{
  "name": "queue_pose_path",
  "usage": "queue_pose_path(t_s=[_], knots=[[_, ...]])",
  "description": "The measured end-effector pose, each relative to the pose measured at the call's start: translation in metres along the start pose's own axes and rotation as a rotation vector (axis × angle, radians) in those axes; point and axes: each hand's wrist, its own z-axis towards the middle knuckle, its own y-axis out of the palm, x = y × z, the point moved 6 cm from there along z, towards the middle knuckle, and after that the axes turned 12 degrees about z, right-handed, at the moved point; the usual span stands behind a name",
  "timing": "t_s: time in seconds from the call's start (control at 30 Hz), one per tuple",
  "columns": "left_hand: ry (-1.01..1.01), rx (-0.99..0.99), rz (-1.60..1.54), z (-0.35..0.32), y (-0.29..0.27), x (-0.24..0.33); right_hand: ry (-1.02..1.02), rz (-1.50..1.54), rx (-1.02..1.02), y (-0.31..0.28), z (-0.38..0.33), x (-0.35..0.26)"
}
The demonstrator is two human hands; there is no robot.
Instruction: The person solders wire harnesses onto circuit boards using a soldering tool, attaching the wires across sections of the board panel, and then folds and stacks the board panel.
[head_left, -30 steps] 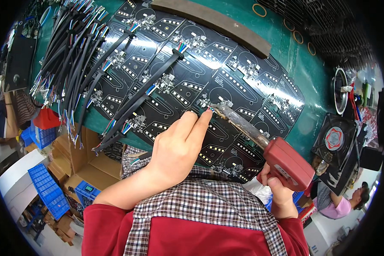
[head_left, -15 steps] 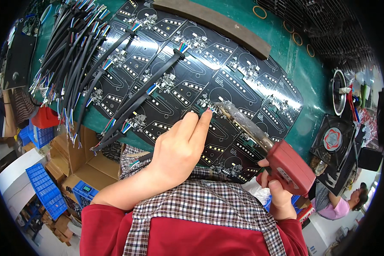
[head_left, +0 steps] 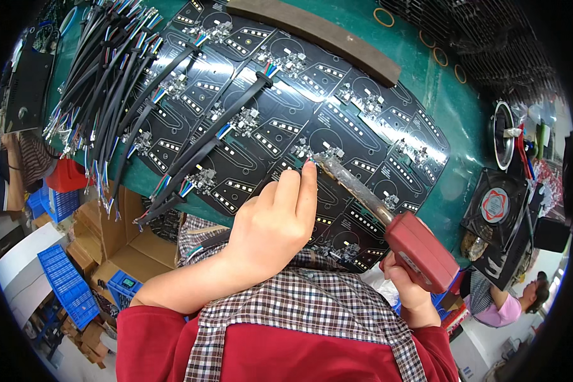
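Observation:
A panel of black circuit boards (head_left: 280,137) lies in front of me on the green work surface. My left hand (head_left: 270,219) is closed over its near middle, pinching the coloured wire ends of a black cable (head_left: 211,240) against a board; most of this cable is hidden by the hand. From the right, my right hand (head_left: 409,290) grips a red soldering gun (head_left: 423,251). Its long, dirty metal nozzle points up-left, with the tip right beside my left fingertips. Several black cables (head_left: 200,153) with coloured wires stretch across boards farther left.
A thick bundle of black cables (head_left: 105,89) covers the left side. Along the panel's far edge rests a brown bar (head_left: 318,35). A square fan (head_left: 495,205) stands at the right. Below left are a cardboard box (head_left: 143,258) and a blue crate (head_left: 69,286). Another person (head_left: 506,305) is at far right.
The soldering gun has shifted slightly left, its tip closer to my left fingertips. My left hand has turned a little, its fingers more upright. The boards have moved very slightly left in view.

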Motion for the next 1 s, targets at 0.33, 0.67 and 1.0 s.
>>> queue_pose_path(t_s=[0.33,0.67,1.0], knots=[[0.083,0.132,0.040,-0.003,0.001,-0.002,0.044,0.270,0.072,0.002,-0.001,-0.005],[0.002,0.058,-0.048,-0.002,0.001,-0.002,0.103,0.292,0.039,0.004,-0.006,-0.001],[0.041,0.113,-0.058,-0.004,0.004,-0.004,0.127,0.396,0.051,0.004,-0.001,-0.003]])
